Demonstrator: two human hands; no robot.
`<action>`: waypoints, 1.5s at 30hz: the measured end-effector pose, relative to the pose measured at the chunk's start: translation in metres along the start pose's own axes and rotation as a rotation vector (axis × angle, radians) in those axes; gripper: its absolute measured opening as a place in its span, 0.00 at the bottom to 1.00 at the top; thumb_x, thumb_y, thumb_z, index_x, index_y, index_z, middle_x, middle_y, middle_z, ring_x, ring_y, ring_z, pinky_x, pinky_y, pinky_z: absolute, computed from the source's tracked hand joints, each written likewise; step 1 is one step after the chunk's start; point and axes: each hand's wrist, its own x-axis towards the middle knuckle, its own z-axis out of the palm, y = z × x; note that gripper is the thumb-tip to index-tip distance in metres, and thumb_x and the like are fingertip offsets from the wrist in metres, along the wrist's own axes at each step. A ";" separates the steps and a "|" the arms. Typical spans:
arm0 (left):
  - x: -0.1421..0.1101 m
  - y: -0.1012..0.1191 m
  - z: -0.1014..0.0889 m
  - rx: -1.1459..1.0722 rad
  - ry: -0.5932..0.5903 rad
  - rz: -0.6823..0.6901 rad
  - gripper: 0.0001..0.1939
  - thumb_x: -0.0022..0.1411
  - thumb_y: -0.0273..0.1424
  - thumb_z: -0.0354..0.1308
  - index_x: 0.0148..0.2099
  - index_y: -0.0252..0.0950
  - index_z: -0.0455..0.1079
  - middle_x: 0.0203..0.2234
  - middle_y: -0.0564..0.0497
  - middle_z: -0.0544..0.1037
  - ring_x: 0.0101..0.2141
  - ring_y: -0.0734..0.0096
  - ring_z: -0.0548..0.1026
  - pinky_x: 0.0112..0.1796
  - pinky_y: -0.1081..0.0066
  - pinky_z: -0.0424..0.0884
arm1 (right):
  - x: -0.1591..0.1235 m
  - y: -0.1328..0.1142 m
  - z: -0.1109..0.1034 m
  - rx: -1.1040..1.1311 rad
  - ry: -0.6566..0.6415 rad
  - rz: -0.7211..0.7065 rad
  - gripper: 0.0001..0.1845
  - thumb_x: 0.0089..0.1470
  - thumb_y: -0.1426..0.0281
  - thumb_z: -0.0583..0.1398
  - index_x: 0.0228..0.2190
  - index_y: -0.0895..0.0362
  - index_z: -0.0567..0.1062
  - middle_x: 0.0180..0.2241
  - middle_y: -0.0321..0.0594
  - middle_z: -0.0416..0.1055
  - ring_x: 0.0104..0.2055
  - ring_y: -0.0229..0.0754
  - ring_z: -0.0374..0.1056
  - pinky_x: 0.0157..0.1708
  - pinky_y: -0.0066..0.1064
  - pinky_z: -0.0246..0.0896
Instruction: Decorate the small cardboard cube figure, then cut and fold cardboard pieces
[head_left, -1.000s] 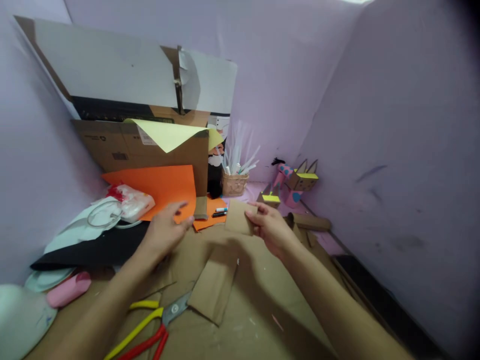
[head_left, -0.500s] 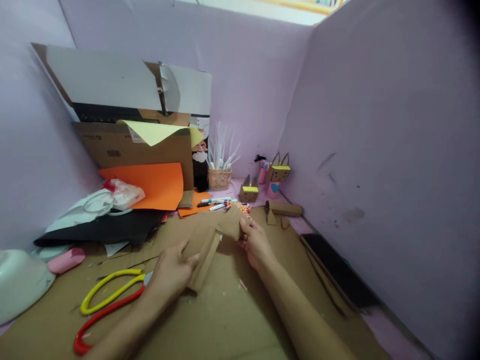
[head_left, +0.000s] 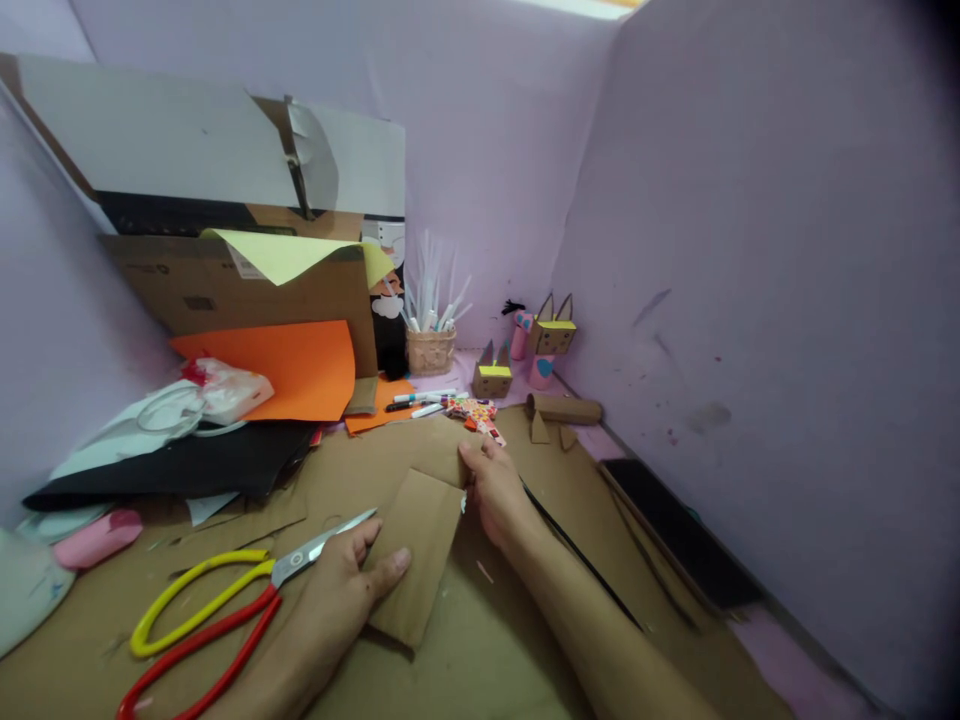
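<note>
A long brown cardboard strip lies on the cardboard-covered worktop. My left hand rests on its near end, thumb laid across the top, fingers pressed against it. My right hand presses down on the strip's far end, where a second cardboard piece meets it; its fingers are curled at the edge. Scissors with yellow and red handles lie just left of my left hand, blades pointing toward the strip.
Behind stand a big cardboard box, orange paper, black sheet, a basket of sticks, markers and small cardboard animal figures. A pink object lies far left. A purple wall and dark slab bound the right.
Both hands have brought the cardboard down from the air and now press it flat on the worktop. The view has shifted left, showing the scissors whole.
</note>
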 end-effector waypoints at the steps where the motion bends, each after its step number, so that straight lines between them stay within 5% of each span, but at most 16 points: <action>1: 0.001 -0.002 -0.001 0.006 -0.007 0.001 0.20 0.41 0.34 0.67 0.40 0.36 0.73 0.34 0.48 0.80 0.34 0.57 0.77 0.35 0.65 0.73 | -0.001 0.001 0.000 -0.005 -0.003 -0.013 0.12 0.42 0.67 0.60 0.33 0.56 0.70 0.32 0.39 0.76 0.37 0.45 0.71 0.38 0.34 0.65; 12: 0.001 0.002 0.001 0.108 0.039 0.047 0.17 0.44 0.33 0.63 0.40 0.36 0.73 0.36 0.49 0.80 0.37 0.57 0.76 0.37 0.66 0.72 | -0.009 -0.004 0.001 0.018 -0.160 -0.084 0.30 0.28 0.76 0.66 0.39 0.56 0.68 0.36 0.40 0.76 0.37 0.46 0.72 0.42 0.38 0.65; 20: 0.001 0.000 0.002 0.121 0.074 0.029 0.16 0.40 0.34 0.64 0.36 0.37 0.74 0.32 0.51 0.80 0.34 0.57 0.76 0.35 0.66 0.72 | -0.011 -0.003 0.001 0.044 -0.194 -0.068 0.28 0.28 0.75 0.67 0.36 0.56 0.68 0.37 0.41 0.76 0.40 0.47 0.71 0.43 0.38 0.65; 24: 0.005 -0.008 -0.009 0.102 0.097 0.048 0.19 0.42 0.38 0.65 0.38 0.36 0.73 0.32 0.48 0.80 0.34 0.57 0.77 0.35 0.66 0.72 | -0.009 -0.007 -0.001 0.039 -0.110 -0.028 0.19 0.38 0.69 0.63 0.36 0.55 0.69 0.33 0.38 0.75 0.33 0.42 0.72 0.32 0.33 0.69; 28: 0.008 -0.006 -0.024 0.058 0.211 0.104 0.25 0.46 0.45 0.62 0.42 0.34 0.69 0.35 0.44 0.80 0.39 0.54 0.76 0.35 0.65 0.72 | -0.011 -0.008 0.001 0.006 -0.096 0.118 0.17 0.38 0.72 0.61 0.35 0.53 0.67 0.29 0.34 0.74 0.23 0.38 0.69 0.18 0.28 0.67; 34: 0.012 -0.001 -0.021 0.149 0.301 0.168 0.30 0.47 0.43 0.58 0.49 0.29 0.63 0.45 0.36 0.74 0.46 0.50 0.72 0.43 0.60 0.69 | -0.039 0.012 0.018 -0.004 -0.295 0.313 0.15 0.42 0.58 0.61 0.29 0.55 0.68 0.27 0.39 0.73 0.25 0.42 0.71 0.22 0.34 0.69; 36: 0.012 -0.002 -0.016 0.183 0.349 0.183 0.31 0.47 0.40 0.57 0.52 0.27 0.60 0.49 0.33 0.71 0.48 0.49 0.70 0.46 0.58 0.66 | -0.048 0.020 0.021 0.010 -0.381 0.305 0.19 0.44 0.54 0.61 0.33 0.55 0.69 0.32 0.42 0.75 0.32 0.45 0.72 0.28 0.36 0.70; 41: 0.001 -0.005 -0.011 0.353 0.395 0.251 0.36 0.51 0.34 0.56 0.60 0.27 0.52 0.57 0.33 0.61 0.57 0.51 0.59 0.55 0.57 0.55 | -0.053 0.023 0.027 -0.056 -0.417 0.172 0.24 0.38 0.64 0.68 0.40 0.53 0.70 0.42 0.45 0.74 0.42 0.51 0.70 0.39 0.39 0.67; 45: -0.019 -0.014 -0.003 0.524 0.676 0.552 0.28 0.60 0.30 0.47 0.63 0.39 0.47 0.60 0.41 0.57 0.58 0.56 0.57 0.53 0.56 0.60 | -0.033 -0.003 0.049 -0.211 -0.384 0.131 0.23 0.36 0.64 0.68 0.37 0.55 0.71 0.37 0.45 0.76 0.39 0.51 0.72 0.38 0.39 0.65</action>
